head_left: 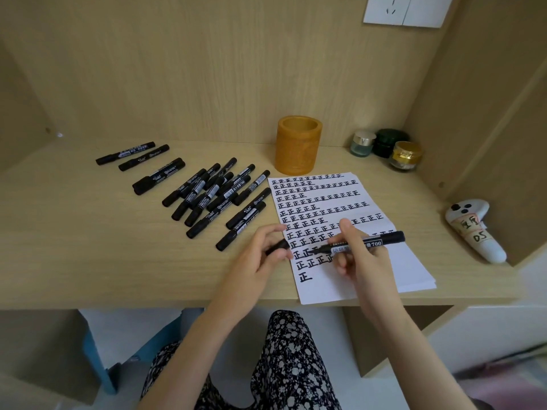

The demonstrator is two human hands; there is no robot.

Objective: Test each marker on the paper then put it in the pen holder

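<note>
A: We start at the marker (370, 243) in the lower centre of the frame. Our right hand (359, 255) is closed around its barrel, and its uncapped tip points left over the paper (408, 270). What can we read on it?

B: Only "700" in white near the right end of the barrel; the other printing is too small for us. Our left hand (260, 253) pinches the black cap (278, 247) between thumb and fingers, just left of the tip and apart from it.

A: The paper lies on the desk (88, 247) under both hands, filled with rows of the character "正" in black ink. The lowest row holds a single "正" near the sheet's left edge.

B: Up from the sheet's top edge we see the pen holder (299, 149), an amber cylinder standing upright. From this angle we see no marker inside, though we cannot see to its bottom.

A: Left of the paper, the other markers (213, 196) lie capped in a loose pile, with a few well apart toward the upper left. One label there also reads "700".

B: To the right, three small jars (386, 147) sit in the corner, lids on, their contents unclear. At the far right lies a white controller (473, 229) with taped labels; we read "D5" on one.
</note>
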